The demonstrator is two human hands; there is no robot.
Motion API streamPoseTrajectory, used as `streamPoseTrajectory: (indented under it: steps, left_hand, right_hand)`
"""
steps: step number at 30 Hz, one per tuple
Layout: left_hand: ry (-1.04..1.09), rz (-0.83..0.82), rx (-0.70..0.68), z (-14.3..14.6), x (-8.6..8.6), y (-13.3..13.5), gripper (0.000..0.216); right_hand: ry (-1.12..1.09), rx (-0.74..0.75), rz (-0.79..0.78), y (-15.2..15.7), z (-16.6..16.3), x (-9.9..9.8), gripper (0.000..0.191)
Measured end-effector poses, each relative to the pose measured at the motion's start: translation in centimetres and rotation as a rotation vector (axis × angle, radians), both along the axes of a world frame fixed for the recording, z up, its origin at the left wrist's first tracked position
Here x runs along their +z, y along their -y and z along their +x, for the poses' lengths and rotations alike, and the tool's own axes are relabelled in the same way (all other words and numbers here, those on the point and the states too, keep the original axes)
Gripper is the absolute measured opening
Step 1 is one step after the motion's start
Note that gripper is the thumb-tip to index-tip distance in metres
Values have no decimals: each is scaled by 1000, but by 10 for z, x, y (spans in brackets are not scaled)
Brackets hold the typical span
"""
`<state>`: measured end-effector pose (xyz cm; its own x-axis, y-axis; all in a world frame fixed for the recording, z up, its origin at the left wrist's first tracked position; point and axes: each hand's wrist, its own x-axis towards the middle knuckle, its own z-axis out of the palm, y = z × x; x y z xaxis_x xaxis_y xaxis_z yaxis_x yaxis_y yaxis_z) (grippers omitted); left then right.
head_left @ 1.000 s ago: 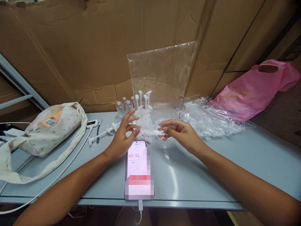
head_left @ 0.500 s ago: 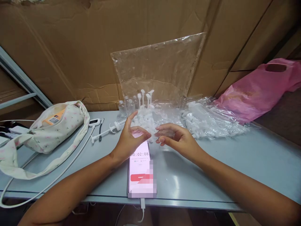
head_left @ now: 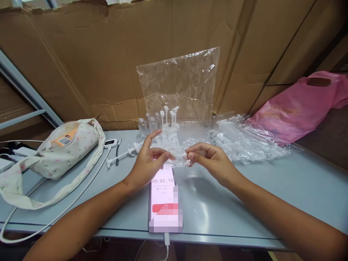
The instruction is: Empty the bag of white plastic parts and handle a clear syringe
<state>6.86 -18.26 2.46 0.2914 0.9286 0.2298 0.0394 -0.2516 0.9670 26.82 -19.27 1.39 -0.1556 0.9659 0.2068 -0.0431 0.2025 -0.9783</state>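
Note:
A large clear plastic bag [head_left: 179, 79] stands upright against the cardboard, its lower part reaching toward me. My right hand [head_left: 210, 157] pinches its near edge between thumb and forefinger. My left hand [head_left: 152, 156] is at the bag's other side, thumb against the curled fingers and forefinger raised; the grip itself is partly hidden. Behind my hands lies a pile of white plastic pieces [head_left: 170, 141], seen through the film. Several white plungers with flat tops [head_left: 166, 114] stick up from it. A syringe-like piece [head_left: 123, 154] lies left of my left hand.
A phone [head_left: 163, 197] showing a running timer lies in front, its cable over the table edge. Small clear bottles [head_left: 143, 127] stand at the back. A filled clear bag [head_left: 244, 141] and a pink bag [head_left: 301, 105] are right; a floral pouch [head_left: 67, 148] is left.
My right hand's fingers have closed together near the bag's edge. The bag's upper right corner has shifted left and down. My left hand has barely moved, and the view has tilted up slightly.

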Motion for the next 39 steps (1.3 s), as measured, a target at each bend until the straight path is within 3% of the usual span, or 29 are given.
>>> streamPoseTrajectory:
  steps: [9, 15, 18, 21, 23, 26, 29, 33, 39]
  left_hand:
    - [-61, 148, 27, -11, -7, -14, 31]
    - [-193, 143, -7, -18, -8, -24, 45]
    - [-472, 295, 146, -31, 0, -34, 50]
    - [-986, 457, 375, -52, 12, -47, 44]
    - [-1249, 423, 412, -65, 18, -54, 44]
    - [-1479, 234, 312, -78, 23, -61, 47]
    - [-1512, 115, 215, -81, 23, -62, 49]
    - [-1499, 153, 206, -80, 17, -65, 54]
    - [-1420, 200, 231, -84, 9, -73, 53]
  right_hand:
    - [-41, -66, -65, -12, 15, -6, 35]
    - [84, -220, 111, -19, 26, -4, 44]
    - [116, -332, 139, -21, 39, 10, 58]
    - [238, -483, 169, -22, 59, 26, 57]
    - [343, -542, 115, -22, 72, 34, 54]
    - [471, -558, 36, -21, 82, 37, 54]
    - [598, -501, -23, -22, 81, 34, 46]
    - [806, -429, -68, -29, 75, 29, 43]
    - [1275, -482, 111, -43, 72, 23, 41]
